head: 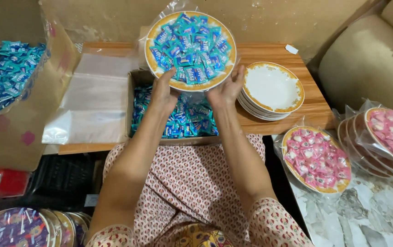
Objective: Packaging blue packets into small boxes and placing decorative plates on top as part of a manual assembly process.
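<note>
Both hands grip gold-rimmed plate heaped with blue wrapped candies, top centre of frame: left hand on lower-left rim, right hand on lower-right rim. Candy box just below; stack of empty plates right.

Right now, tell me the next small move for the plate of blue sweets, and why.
Probably draw the clear plastic bag fully over the gold-rimmed plate of blue-wrapped sweets: both hands grip its near rim, it looks full, and the bag only shows behind its far edge.
</note>
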